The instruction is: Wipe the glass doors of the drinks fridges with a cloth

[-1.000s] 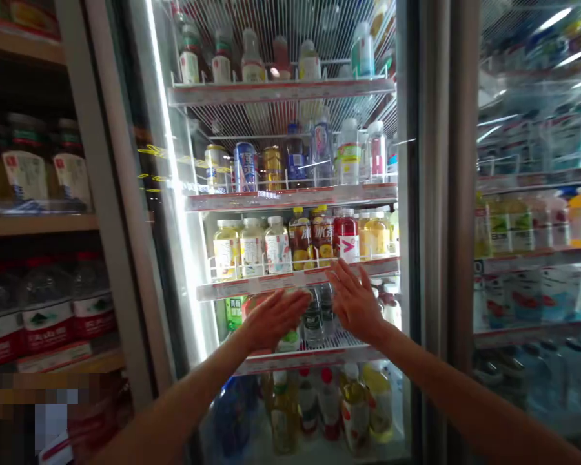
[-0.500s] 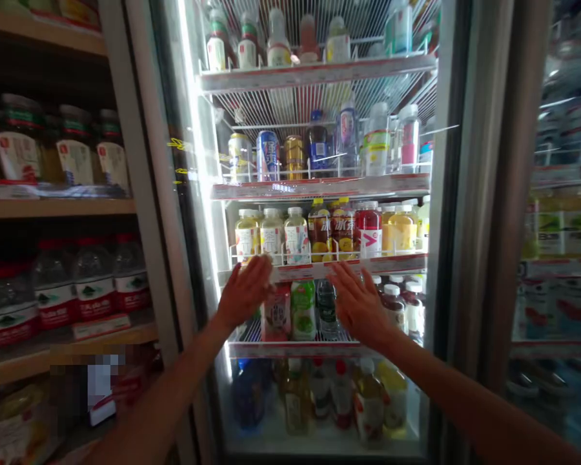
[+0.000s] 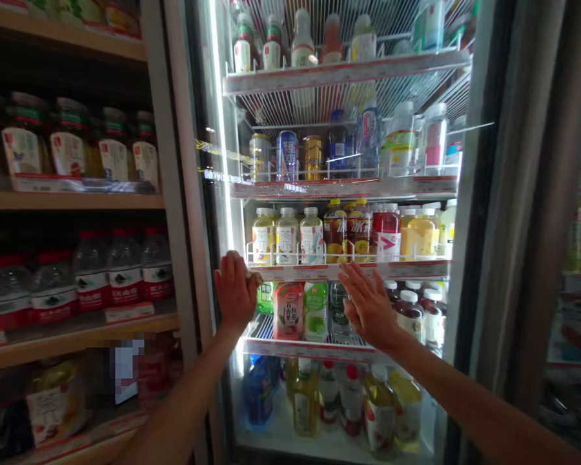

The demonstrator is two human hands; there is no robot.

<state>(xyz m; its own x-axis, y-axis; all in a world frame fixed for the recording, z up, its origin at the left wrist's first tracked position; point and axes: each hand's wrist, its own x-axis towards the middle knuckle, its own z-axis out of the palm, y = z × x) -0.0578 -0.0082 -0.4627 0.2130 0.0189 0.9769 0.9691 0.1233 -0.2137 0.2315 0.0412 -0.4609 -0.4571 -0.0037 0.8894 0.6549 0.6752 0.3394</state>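
Observation:
A lit drinks fridge (image 3: 329,349) stands in front of me, with reflections showing on its glass door (image 3: 213,155). My left hand (image 3: 236,292) is raised at the door's left side, fingers curled around a small, crumpled pale cloth (image 3: 254,279); most of the cloth is hidden. My right hand (image 3: 368,309) has its fingers stretched out, palm toward the glass, in front of the lower shelves. Whether it touches the glass I cannot tell. Between the hands, behind the glass, are a pink-labelled bottle (image 3: 288,311) and a green-labelled bottle (image 3: 315,311).
Wooden shelves (image 3: 72,201) on the left hold tea bottles (image 3: 70,139) and red-capped water bottles (image 3: 93,268). Inside the fridge, wire shelves carry several cans and bottles. A metal door frame (image 3: 518,213) runs down the right side, with another fridge beyond it.
My left hand has moved left, toward the door's edge, with the cloth. My right hand has stayed nearly in place against the shelves. The view has shifted slightly left.

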